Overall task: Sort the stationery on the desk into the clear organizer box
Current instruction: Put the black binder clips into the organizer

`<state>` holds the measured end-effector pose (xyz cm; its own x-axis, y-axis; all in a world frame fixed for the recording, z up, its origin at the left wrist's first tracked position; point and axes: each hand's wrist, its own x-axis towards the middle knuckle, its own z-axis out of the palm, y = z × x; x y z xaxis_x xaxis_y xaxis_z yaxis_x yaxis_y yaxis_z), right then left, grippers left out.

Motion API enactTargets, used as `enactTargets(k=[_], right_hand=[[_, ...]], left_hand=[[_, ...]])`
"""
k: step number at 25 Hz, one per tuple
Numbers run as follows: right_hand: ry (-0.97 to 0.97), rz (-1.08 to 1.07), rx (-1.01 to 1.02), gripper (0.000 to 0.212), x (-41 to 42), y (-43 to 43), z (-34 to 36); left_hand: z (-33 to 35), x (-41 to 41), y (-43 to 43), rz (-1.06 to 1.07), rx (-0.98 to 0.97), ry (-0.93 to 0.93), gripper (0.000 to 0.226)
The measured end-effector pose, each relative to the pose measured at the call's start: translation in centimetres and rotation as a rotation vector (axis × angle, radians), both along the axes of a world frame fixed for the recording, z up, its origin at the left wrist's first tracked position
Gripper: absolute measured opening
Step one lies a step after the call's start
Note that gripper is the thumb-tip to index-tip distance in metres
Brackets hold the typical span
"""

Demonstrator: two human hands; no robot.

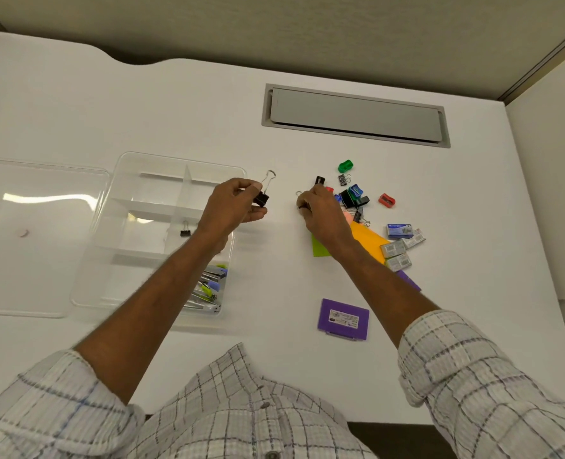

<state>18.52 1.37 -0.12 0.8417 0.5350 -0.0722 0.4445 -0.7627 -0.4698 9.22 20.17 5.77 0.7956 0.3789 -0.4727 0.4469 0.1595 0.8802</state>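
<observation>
Between my left hand (233,207) and right hand (322,215) ran a bare strip of white desk (281,246). It was narrowed by the large binder clip (262,197) my left held and the small binder clip (301,204) my right pinched. Just past my right hand, a tight heap of clips and sharpeners (354,197) blocked the way, with staple boxes (398,248) beside that wrist. Under my left wrist stood the clear organizer box (132,223), its dividers (187,190) upright. Beyond both hands the desk lay open up to a grey cable flap (354,115).

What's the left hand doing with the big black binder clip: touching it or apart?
Touching. The head view shows the left hand pinching the black binder clip by its body between thumb and fingers.
</observation>
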Motion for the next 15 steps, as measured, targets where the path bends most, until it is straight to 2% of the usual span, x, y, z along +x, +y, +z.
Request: enactTargets(k=[5,8,10,12,15], right_hand=[[0.053,-0.057,0.043,0.012,-0.9,-0.3,-0.2],[0.028,-0.079,0.008,0.012,-1.3,-0.4,-0.2],[0.026,-0.12,0.055,0.014,-1.6,-0.4,-0.1],[0.16,-0.25,0.231,0.022,-1.9,-0.2,0.2],[0.652,-0.618,0.671,0.024,-2.2,0.8,1.2]], left_hand=[[-0.4,-1.5,1.3,0.012,-0.01,0.003,0.01],[-0.4,-3.2,2.8,-0.038,0.056,-0.007,0.016],[-0.2,-4.5,4.1,-0.071,0.094,-0.026,0.018],[0.0,-5.7,5.4,-0.107,0.153,-0.044,0.017],[-0.2,-7.1,7.0,-0.15,0.271,-0.015,0.02]])
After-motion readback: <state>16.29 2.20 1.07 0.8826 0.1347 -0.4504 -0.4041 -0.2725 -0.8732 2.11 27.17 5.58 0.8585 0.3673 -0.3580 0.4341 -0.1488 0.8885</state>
